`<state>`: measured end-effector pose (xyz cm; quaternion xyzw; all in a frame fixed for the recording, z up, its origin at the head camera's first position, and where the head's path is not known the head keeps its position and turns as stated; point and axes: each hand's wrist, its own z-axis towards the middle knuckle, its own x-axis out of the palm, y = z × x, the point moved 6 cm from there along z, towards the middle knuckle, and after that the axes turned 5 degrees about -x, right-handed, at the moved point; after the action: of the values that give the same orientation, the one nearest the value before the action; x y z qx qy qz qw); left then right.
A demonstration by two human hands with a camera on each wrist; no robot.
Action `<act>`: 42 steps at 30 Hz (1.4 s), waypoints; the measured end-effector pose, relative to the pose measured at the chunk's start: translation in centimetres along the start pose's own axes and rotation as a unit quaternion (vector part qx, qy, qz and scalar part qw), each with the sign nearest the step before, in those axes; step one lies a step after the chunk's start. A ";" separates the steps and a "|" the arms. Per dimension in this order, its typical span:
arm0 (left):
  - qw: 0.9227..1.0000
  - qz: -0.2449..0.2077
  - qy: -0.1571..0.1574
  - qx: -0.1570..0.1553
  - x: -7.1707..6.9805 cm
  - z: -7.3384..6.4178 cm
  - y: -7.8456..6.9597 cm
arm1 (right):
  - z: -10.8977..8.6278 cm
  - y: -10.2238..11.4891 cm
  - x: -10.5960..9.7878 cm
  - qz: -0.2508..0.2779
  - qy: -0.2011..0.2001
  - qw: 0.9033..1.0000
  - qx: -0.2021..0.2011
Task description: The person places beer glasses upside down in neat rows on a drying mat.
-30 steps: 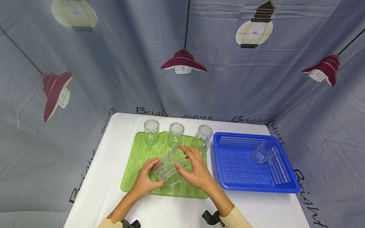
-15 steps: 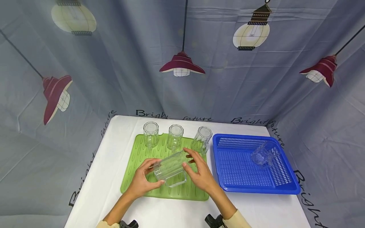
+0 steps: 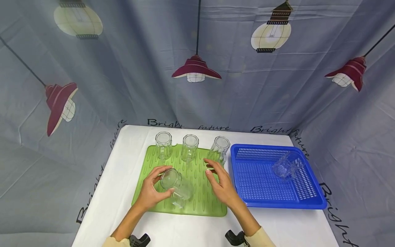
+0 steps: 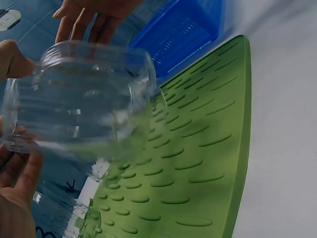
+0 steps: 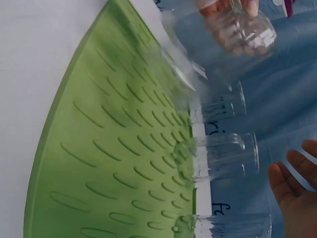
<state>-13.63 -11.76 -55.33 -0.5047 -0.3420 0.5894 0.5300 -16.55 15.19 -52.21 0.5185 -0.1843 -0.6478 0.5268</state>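
Note:
A clear glass mug [image 3: 182, 190] is tilted over the green ridged mat [image 3: 203, 202], its far part blurred. My left hand [image 3: 151, 192] grips it around one end, thumb on the near side and fingers on the far side. In the left wrist view the glass mug [image 4: 84, 109] fills much of the picture. To the right of it, my right hand [image 3: 223, 185] hovers over the mat with relaxed, parted fingers and holds nothing. Three more glass mugs stand along the mat's back edge: a left one [image 3: 163, 145], a middle one [image 3: 189, 147] and a right one [image 3: 219, 149].
A blue perforated basket [image 3: 284, 205] stands right of the mat on the white-covered table [image 3: 197, 230]. Inside it, toward its right side, lies another glass mug [image 3: 285, 168]. A grey curtain [image 3: 142, 85] printed with lamps hangs behind the table.
The mug has swung in my left hand from lying across between both hands to pointing its held end up and toward the head camera. My right hand has drawn away to the right.

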 end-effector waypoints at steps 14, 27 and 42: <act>1.000 0.029 -0.004 -0.008 -0.3 0.0 0.5 | -0.5 -0.6 -0.2 0.000 -0.004 1.000 -0.009; 0.997 0.077 -0.001 0.005 0.1 0.5 0.6 | -1.3 -1.0 -1.2 0.002 -0.016 1.000 0.015; 0.995 0.094 -0.020 -0.008 0.0 2.1 2.1 | -2.1 -1.7 -1.7 -0.011 -0.019 0.999 0.043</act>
<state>-16.26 -11.87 -56.80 -0.5270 -0.3077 0.6440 0.4614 -15.71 17.96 -53.60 0.5299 -0.2164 -0.6552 0.4932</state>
